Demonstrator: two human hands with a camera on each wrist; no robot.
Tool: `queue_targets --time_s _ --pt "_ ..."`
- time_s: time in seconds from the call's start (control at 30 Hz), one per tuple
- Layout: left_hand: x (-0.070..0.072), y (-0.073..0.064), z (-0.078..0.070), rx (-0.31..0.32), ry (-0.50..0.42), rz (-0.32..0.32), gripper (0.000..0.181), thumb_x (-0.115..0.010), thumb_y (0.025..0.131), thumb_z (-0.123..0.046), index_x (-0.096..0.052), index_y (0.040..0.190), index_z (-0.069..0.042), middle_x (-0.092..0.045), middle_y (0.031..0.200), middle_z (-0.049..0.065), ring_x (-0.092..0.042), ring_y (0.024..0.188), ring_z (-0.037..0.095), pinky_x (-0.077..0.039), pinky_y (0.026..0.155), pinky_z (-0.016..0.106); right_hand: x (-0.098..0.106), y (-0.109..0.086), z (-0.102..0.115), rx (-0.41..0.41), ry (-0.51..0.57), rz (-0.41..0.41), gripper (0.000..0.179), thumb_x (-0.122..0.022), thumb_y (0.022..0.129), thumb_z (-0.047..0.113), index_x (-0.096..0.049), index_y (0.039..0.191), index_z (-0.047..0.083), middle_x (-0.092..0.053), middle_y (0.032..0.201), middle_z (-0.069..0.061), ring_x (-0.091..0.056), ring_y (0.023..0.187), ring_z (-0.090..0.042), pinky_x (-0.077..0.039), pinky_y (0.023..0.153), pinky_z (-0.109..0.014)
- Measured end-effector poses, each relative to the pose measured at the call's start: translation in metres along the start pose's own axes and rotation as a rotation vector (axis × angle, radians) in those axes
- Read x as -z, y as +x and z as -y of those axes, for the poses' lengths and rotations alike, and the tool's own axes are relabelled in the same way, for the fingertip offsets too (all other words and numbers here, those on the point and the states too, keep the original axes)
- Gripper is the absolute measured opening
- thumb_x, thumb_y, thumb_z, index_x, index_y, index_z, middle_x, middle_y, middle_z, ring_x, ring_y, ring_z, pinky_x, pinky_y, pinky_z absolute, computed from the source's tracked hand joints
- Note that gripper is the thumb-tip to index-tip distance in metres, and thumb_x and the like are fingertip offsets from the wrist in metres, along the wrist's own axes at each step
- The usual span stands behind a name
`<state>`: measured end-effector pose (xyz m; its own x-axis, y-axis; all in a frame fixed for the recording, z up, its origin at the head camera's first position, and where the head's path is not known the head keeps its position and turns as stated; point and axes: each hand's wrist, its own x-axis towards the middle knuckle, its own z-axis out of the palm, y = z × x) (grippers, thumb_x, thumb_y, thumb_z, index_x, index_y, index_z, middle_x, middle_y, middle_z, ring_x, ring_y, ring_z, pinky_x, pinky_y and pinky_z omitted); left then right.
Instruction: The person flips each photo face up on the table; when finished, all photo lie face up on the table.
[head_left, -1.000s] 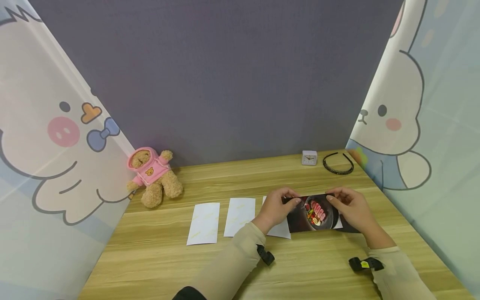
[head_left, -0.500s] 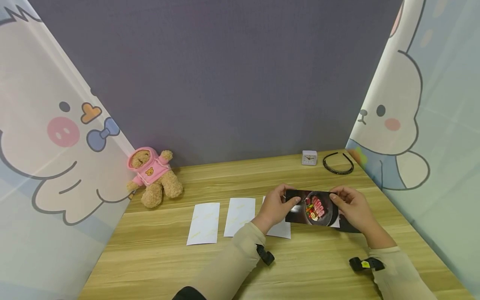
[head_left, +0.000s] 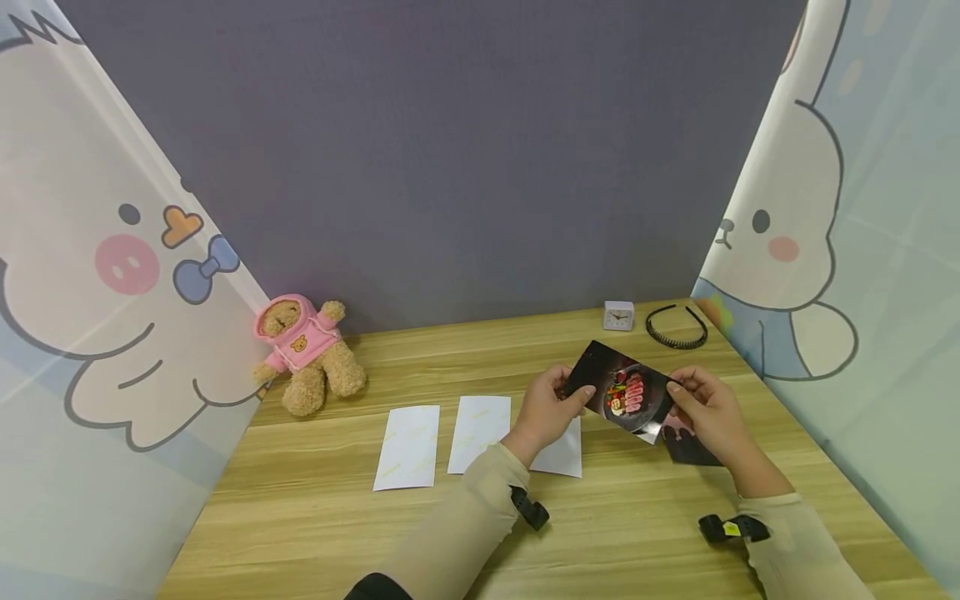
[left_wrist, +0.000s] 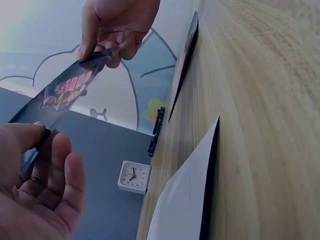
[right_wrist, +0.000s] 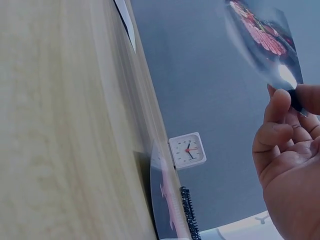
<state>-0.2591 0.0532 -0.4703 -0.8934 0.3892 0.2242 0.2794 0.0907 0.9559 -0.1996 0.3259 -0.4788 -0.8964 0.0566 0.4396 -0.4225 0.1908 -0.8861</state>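
Observation:
A glossy dark photo print [head_left: 618, 392] of sliced meat and vegetables on a round black plate is held up above the table by both hands. My left hand [head_left: 546, 410] pinches its left end between thumb and fingers. With thumb and fingertips, my right hand [head_left: 708, 414] grips the right end. The print slants, its left end farther back than its right. A second print in pink and black [head_left: 684, 442] lies on the table, partly hidden by the right hand. Beside the left hand, a white sheet [head_left: 561, 454] lies partly covered by that hand.
Two more white sheets [head_left: 407, 447] with faint yellow marks lie in a row to the left. A teddy bear [head_left: 303, 350] in a pink hoodie leans at the back left. At the back right are a white clock [head_left: 618, 316] and a black headband [head_left: 677, 343].
The photo print has risen off the table and turned from level to slanted, its left end swinging back. More of the pink and black print below now shows. Both hands keep their hold.

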Motion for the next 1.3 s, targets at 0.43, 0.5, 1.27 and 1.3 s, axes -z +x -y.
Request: queue_targets --time_s 0.43,0.5,1.27,1.3 --pt "0.001 -0.002 -0.003 -0.017 0.108 0.008 0.016 -0.076 0.1 -0.028 -0.073 0.111 -0.016 -0.069 0.092 -0.01 -0.06 0.072 0.006 -0.049 0.06 0.023 -0.004 -0.001 0.005 0.044 -0.214 -0.026 0.009 -0.069 0.098 -0.006 -0.068 0.107 -0.006 -0.066 0.09 -0.004 -0.061 0.072 -0.011 -0.052 0.059 -0.022" --pt "0.0 -0.002 -0.004 -0.022 0.131 0.027 0.016 -0.075 0.1 -0.028 -0.074 0.11 -0.016 -0.069 0.093 -0.01 -0.058 0.07 0.005 -0.048 0.059 0.022 -0.004 -0.002 0.005 0.042 -0.212 -0.013 0.01 -0.07 0.097 -0.005 -0.069 0.107 -0.005 -0.065 0.088 -0.003 -0.061 0.067 -0.014 -0.053 0.054 -0.027" --pt "0.001 -0.002 -0.006 -0.035 0.244 0.041 0.014 -0.075 0.1 -0.033 -0.077 0.105 -0.02 -0.066 0.086 -0.012 -0.05 0.06 0.008 -0.043 0.05 0.023 -0.019 -0.006 0.036 0.035 -0.308 0.07 0.006 -0.072 0.095 -0.007 -0.073 0.099 -0.003 -0.069 0.085 -0.008 -0.05 0.047 -0.014 -0.046 0.042 -0.029" --pt "0.001 -0.002 -0.007 -0.033 0.242 0.039 0.016 -0.075 0.1 -0.033 -0.077 0.108 -0.019 -0.066 0.086 -0.012 -0.05 0.06 0.007 -0.043 0.05 0.024 -0.019 -0.006 0.037 0.037 -0.304 0.073 0.006 -0.072 0.095 -0.007 -0.073 0.099 -0.002 -0.069 0.084 -0.009 -0.05 0.047 -0.014 -0.046 0.042 -0.028"
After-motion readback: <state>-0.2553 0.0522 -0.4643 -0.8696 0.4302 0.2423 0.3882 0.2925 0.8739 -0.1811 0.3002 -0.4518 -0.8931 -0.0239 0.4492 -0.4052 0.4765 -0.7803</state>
